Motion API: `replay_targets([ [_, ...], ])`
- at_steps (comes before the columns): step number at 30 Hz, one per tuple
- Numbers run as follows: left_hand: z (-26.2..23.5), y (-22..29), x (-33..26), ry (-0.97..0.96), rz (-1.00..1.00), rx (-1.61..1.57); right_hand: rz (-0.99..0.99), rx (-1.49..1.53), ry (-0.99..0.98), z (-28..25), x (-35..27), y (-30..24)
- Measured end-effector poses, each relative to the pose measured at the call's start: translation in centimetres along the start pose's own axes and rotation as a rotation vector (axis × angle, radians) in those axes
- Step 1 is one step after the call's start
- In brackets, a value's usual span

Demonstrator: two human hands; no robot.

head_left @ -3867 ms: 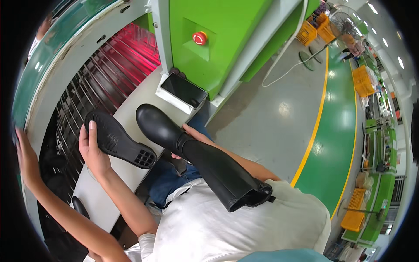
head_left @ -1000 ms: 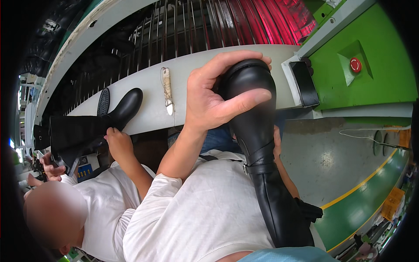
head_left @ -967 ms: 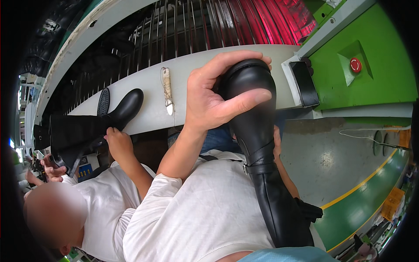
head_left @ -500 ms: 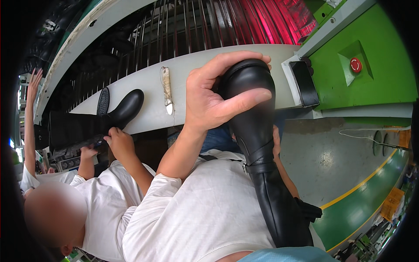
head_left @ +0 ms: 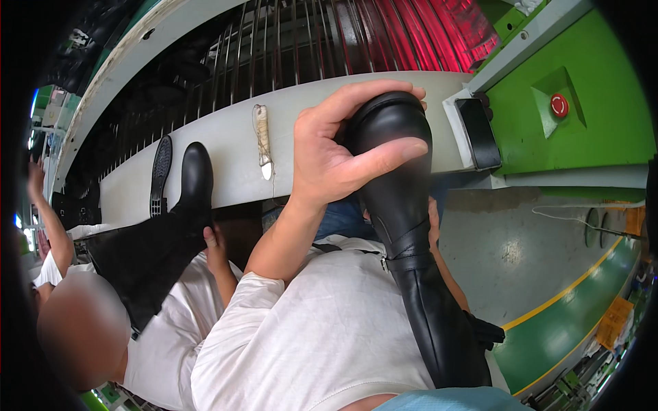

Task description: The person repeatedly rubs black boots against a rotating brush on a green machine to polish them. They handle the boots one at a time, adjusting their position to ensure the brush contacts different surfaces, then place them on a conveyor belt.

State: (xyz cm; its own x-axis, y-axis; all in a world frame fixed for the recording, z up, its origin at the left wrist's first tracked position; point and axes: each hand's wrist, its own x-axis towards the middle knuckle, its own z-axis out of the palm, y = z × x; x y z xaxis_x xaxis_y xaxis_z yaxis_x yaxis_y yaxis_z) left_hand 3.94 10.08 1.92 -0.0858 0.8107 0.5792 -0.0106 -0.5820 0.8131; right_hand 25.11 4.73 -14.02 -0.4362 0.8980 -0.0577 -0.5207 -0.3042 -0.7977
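From my remote view: tall black leather-look boot point(head_left: 401, 195), long axis running from toe outward back along white-shirted torso point(head_left: 301, 322). Left hand point(head_left: 327, 145) clasps toe; right hand point(head_left: 434, 222) beside ankle, grip hidden, can't tell.

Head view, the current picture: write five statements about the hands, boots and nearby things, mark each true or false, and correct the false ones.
1. The left hand holds a black boot around its toe. True.
2. The right hand lies flat on the bench. False: the right hand is behind the held boot, mostly hidden by it.
3. A co-worker's hand touches another black boot. True.
4. The pale-handled tool lies to the right of the held boot. False: the pale-handled tool lies to its left, on the white bench.
5. A dark sole lies to the left of the co-worker's boot. True.
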Motion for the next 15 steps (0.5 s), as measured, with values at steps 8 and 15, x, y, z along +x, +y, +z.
replay_targets([
  [8, -0.1, -0.1, 0.1, -0.011, 0.001, -0.011, -0.195, 0.267, -0.246, -1.5, 1.9, 1.9],
  [15, -0.2, -0.1, 0.1, -0.008, -0.002, -0.015, 0.065, 0.019, 0.003, -1.3, 1.1, 0.8],
])
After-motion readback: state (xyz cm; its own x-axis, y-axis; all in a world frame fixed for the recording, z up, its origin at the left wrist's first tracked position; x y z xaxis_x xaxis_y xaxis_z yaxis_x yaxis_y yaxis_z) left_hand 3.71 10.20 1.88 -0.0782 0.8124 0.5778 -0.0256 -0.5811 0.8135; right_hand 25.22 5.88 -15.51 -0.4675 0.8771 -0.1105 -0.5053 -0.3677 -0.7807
